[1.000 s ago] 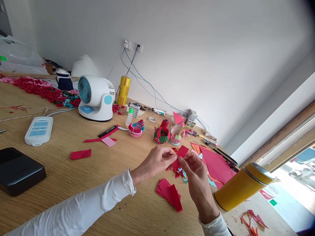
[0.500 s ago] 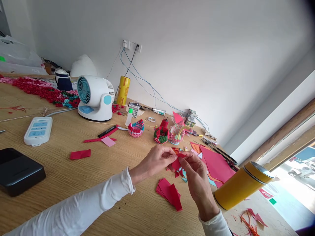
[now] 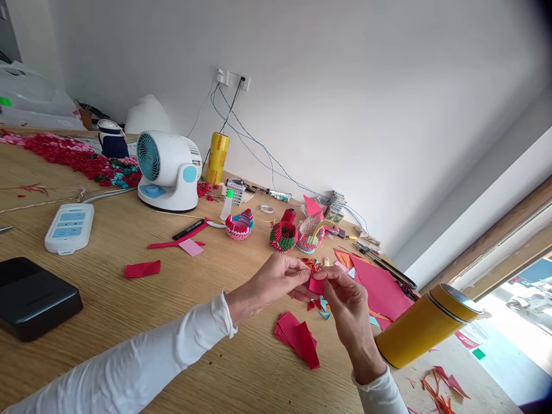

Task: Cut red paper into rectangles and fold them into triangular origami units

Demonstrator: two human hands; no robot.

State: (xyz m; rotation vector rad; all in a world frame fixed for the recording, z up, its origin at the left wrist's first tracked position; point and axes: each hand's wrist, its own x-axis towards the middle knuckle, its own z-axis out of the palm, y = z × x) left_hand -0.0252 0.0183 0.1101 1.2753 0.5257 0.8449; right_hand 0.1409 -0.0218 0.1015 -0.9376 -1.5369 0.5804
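Between my two hands is a small piece of red paper (image 3: 317, 285), held above the table. My left hand (image 3: 287, 279) pinches its left edge between thumb and fingers. My right hand (image 3: 345, 293) has its index finger bent against the paper's upper part, its thumb lower and near the right edge. Just below lies a loose stack of red paper slips (image 3: 296, 338). Small folded orange and teal paper pieces (image 3: 324, 310) are scattered behind and beneath my hands, partly hidden by them.
Folded-paper baskets (image 3: 283, 236) stand farther back. At right are large red sheets (image 3: 379, 284) and a yellow flask (image 3: 426, 325). A white fan (image 3: 170, 172), a power strip (image 3: 70, 228), a black box (image 3: 37, 299) and a red slip (image 3: 142, 269) occupy the left side.
My right thumb has moved off the paper's top edge and down to the right, uncovering more of the red paper. My left hand keeps its pinch.
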